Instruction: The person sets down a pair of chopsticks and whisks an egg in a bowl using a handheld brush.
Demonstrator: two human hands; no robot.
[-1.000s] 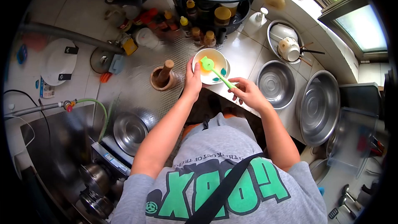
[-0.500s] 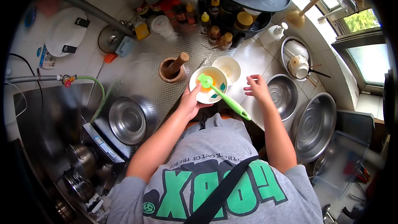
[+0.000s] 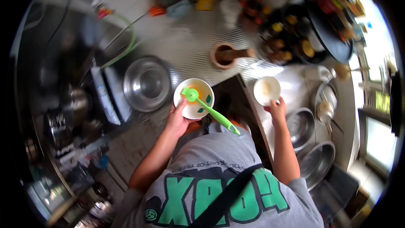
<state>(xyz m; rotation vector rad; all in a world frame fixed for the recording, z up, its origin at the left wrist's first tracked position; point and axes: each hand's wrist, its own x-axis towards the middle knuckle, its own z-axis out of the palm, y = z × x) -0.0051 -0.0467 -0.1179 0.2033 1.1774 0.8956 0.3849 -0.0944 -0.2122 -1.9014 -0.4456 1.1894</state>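
Since half a second ago, the right hand [image 3: 277, 110] has gone from hanging apart in the air to the small bowl [image 3: 272, 85], and my head view, the only feed I have, has swung round, sliding the mortar [image 3: 216, 60] from about eleven o'clock to one. On that feed I see the left hand [image 3: 179, 119] gripping the large bowl [image 3: 194, 113] from its seven o'clock side, just left of centre. Orange-yellow liquid [image 3: 202, 89] sits inside, and the green utensil [image 3: 214, 114] leans in it, handle jutting toward four o'clock, free of the right hand. Those right fingers are closed on the small bowl's rim at five o'clock; I can't tell whether it is lifted or rests on the counter [image 3: 291, 88]. As I judge progress, the liquid is gathered and both bowls are in hand; what's left undone is that liquid and utensil both remain in the large bowl. Blur hides whether the pale patch in the small bowl is residue or glare.
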